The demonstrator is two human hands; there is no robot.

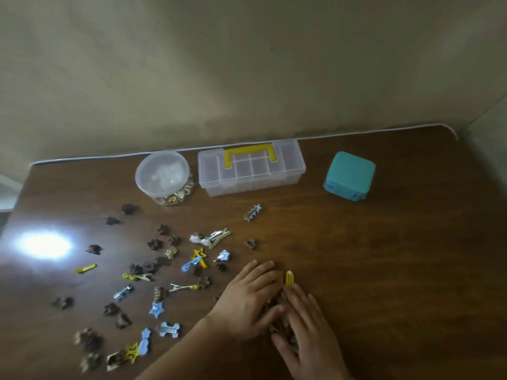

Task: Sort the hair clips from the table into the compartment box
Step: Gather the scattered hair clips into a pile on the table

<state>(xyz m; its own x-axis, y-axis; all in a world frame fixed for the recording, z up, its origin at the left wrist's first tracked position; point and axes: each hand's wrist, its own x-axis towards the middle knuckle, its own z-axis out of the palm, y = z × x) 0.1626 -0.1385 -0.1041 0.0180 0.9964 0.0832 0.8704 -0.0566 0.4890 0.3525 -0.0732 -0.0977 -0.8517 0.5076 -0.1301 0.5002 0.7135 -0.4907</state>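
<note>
Several hair clips, brown, blue and yellow, lie scattered over the left and middle of the dark wooden table [384, 242]. Among them are a blue star clip [156, 309] and a yellow snap clip [290, 277]. My left hand [247, 300] and my right hand [310, 330] lie flat, fingers straight, either side of a small heap of brown clips [277, 322], which they partly hide. The clear compartment box [251, 170] with a yellow handle stands shut at the back of the table, apart from both hands.
A round clear tub [163, 176] with a lid, holding small trinkets, stands left of the box. A teal cube-shaped case [349, 175] sits to its right. A beige wall runs behind the table's far edge. Bright glare lies on the table's left.
</note>
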